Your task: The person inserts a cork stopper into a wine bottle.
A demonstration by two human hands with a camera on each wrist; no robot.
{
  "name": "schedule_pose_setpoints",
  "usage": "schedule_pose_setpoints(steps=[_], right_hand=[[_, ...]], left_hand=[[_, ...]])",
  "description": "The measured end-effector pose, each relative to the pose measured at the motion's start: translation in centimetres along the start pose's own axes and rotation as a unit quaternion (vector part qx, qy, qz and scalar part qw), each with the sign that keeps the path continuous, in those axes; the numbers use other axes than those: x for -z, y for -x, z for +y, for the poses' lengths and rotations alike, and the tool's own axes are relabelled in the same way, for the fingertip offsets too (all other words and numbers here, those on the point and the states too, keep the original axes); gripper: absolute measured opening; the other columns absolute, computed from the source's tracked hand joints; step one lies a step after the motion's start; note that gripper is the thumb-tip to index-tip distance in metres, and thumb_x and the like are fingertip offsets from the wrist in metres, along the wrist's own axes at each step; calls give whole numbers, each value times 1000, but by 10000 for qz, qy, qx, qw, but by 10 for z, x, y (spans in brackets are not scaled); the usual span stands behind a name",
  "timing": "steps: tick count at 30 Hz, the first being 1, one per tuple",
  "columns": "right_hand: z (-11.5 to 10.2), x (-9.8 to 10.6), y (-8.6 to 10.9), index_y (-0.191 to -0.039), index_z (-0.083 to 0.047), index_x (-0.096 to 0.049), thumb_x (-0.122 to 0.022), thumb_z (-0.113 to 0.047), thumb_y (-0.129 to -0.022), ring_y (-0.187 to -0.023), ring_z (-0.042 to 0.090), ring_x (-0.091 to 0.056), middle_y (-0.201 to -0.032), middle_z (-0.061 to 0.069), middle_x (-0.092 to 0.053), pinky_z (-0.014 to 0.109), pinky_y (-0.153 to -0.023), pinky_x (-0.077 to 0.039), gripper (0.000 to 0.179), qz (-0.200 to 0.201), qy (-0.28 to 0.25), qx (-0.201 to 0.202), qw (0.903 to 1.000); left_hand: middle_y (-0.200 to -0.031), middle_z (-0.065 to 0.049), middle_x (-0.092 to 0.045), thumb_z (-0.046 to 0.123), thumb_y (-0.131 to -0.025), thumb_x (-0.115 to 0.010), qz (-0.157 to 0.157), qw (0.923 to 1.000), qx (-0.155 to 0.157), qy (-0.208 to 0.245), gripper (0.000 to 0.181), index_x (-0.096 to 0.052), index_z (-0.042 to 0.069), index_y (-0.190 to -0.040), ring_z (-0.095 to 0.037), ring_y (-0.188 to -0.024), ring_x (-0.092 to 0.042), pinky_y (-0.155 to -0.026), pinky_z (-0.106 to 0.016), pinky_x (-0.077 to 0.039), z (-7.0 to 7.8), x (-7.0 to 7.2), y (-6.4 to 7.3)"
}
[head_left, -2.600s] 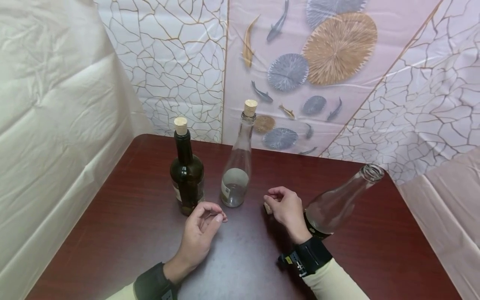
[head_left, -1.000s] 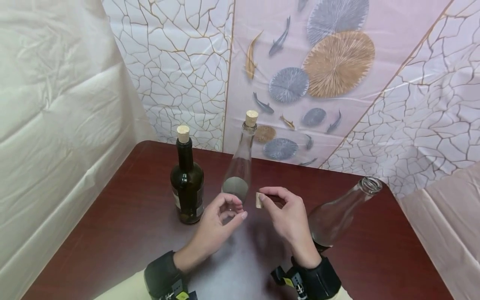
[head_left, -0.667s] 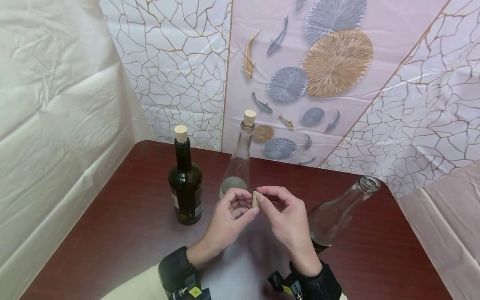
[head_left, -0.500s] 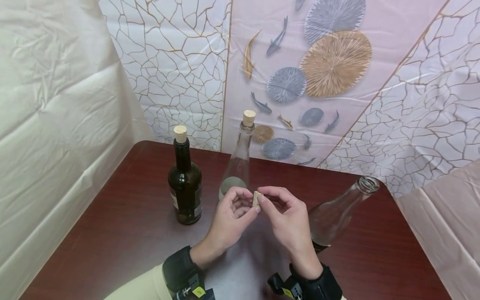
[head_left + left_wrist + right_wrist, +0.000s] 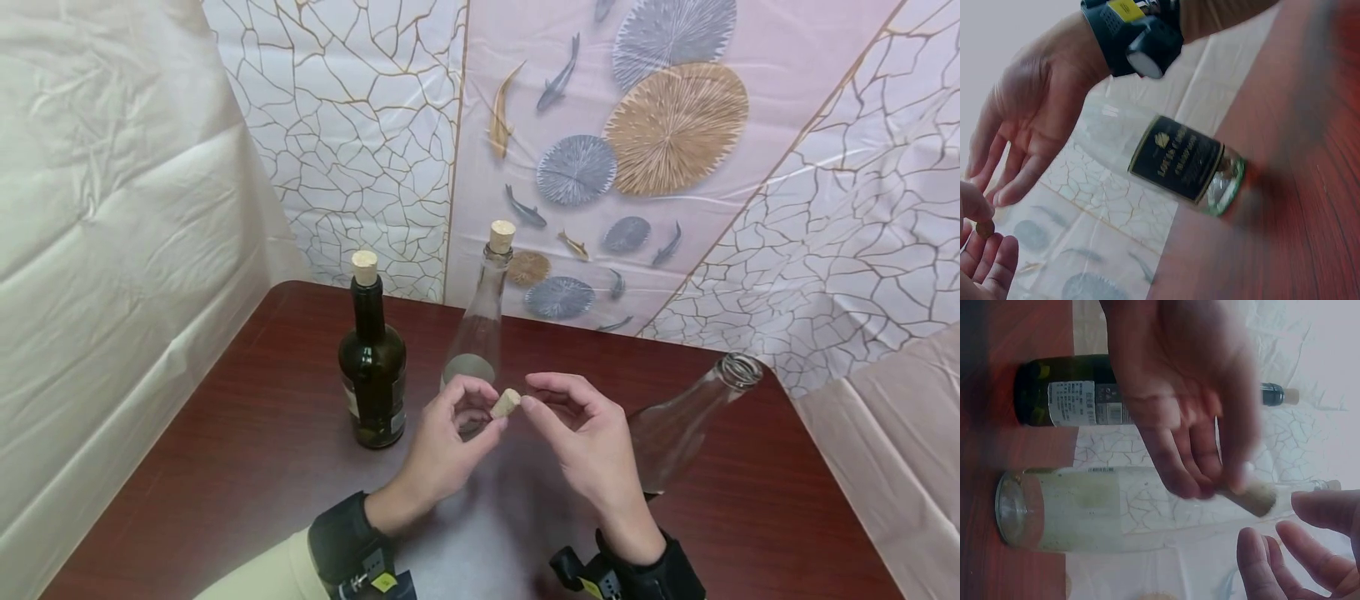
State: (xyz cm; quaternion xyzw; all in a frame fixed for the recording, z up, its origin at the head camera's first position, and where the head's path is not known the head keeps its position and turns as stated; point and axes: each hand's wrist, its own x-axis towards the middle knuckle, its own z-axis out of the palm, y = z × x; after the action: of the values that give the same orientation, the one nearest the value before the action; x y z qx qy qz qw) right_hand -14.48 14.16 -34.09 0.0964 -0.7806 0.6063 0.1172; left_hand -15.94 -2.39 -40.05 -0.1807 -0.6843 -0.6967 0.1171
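Observation:
A small cork is pinched between the thumb and fingertips of my left hand, tilted with its upper end toward the right. My right hand is just beside it, thumb and forefinger parted around air; in the right wrist view a gap separates its fingers from the cork. Behind the left hand stands a clear bottle with a cork in its mouth. A dark green bottle, also corked, is to the left. An uncorked clear bottle with a black label stands behind the right hand.
All the bottles stand on a dark red wooden table. Patterned cloth hangs behind its far edge, and a plain pale cloth lines the left side. Black camera straps are on both wrists.
My right hand picked the cork up from the table and brought it to the left hand. The left fingers took hold of it, and the right hand has drawn slightly away to the right.

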Motion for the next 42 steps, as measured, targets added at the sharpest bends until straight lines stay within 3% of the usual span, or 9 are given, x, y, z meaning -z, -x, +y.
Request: schedule_pose_setpoints(steps=[6,10,14,19,22,24,33,42], right_hand=[[-2,5,3,-113,-8,-70,-75,-22,-85,-96,18,-66,-111,8,-69,23,-80,-57,31,-48,117,-164,9998],[-2,6,5,-114,-8,-70,-75,-22,-85,-95,18,-67,-109,5,-69,25,-80,-57,32,-117,85,-272,9995],[0,5,7,-113,-7,-70,-76,-20,-84,-93,18,-67,-106,7,-69,25,-80,-58,33,-248,-25,-379,9990],[3,2,11,-114,-5,-69,-77,-16,-82,-92,21,-68,-105,13,-70,27,-81,-58,34,-439,-385,-518,9969],[4,-2,14,-114,-3,-69,-77,-14,-82,-95,22,-68,-107,15,-69,28,-82,-58,35,-493,-578,-559,9955],[4,-5,16,-114,-2,-68,-77,-13,-82,-97,22,-67,-109,15,-68,28,-84,-57,35,-497,-680,-537,9950],[5,-14,20,-106,2,-70,-77,-9,-82,-94,21,-68,-106,15,-69,27,-82,-58,27,-60,-844,-395,9956],[6,-12,23,-102,3,-71,-77,-6,-80,-94,21,-69,-107,21,-69,27,-82,-58,25,114,-728,-349,9967]], left_hand=[[-101,-2,-62,3,-81,-74,-40,9973,-351,-642,29,-60,12,-104,-12,-92,-65,-81,-34,-58,-1,8,3],[-103,3,-62,6,-81,-74,-114,9869,-884,-1348,27,-62,16,-103,-8,-94,-62,-80,-34,-57,0,13,3],[-106,2,-61,4,-80,-74,-196,9637,-1714,-2039,28,-61,14,-103,-11,-101,-58,-85,-33,-55,2,18,1],[-104,-1,-61,-1,-80,-72,-227,9301,-2720,-2459,24,-63,11,-100,-14,-101,-55,-85,-29,-52,3,21,-3],[-103,-2,-61,-3,-81,-70,-196,9138,-3120,-2592,22,-64,10,-98,-14,-99,-55,-85,-28,-52,5,21,-5],[-102,-2,-61,-4,-81,-69,-186,9073,-3260,-2648,22,-64,10,-97,-15,-99,-55,-85,-28,-52,6,21,-6],[-102,-1,-60,-4,-82,-68,-235,9002,-3365,-2755,21,-65,10,-97,-15,-98,-55,-85,-29,-52,7,20,-4],[-103,-1,-60,-3,-80,-68,-372,9029,-3345,-2672,23,-65,10,-99,-15,-99,-54,-86,-27,-50,6,18,-3]])
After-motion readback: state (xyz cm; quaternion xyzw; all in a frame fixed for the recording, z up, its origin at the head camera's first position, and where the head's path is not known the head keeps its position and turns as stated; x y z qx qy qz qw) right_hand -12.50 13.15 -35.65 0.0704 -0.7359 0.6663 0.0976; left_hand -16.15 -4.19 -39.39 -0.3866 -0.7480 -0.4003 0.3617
